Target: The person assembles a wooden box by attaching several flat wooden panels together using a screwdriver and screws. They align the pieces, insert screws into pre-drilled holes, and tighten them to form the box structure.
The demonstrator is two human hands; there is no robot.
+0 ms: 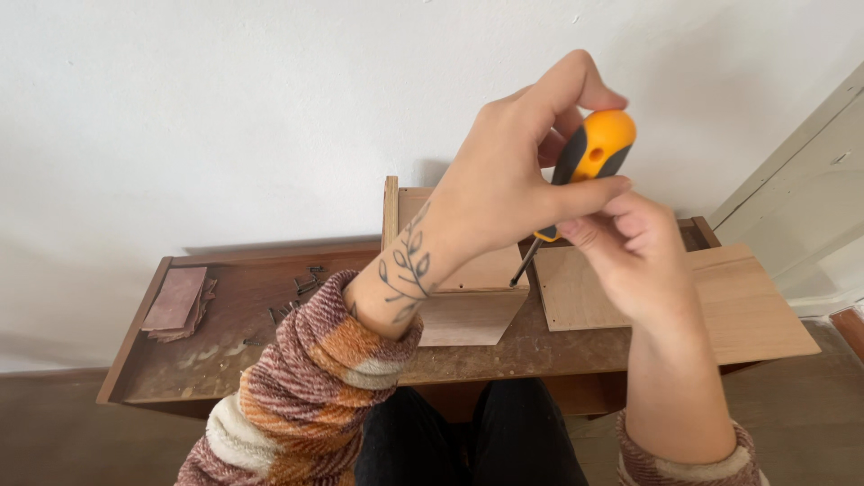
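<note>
Screwdriver (576, 180) upright between both hands' grip, left hand (504, 171) topmost.

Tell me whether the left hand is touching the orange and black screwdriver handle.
Touching. The head view shows the left hand closed over the orange and black screwdriver handle, thumb and index finger pressed on it.
</note>
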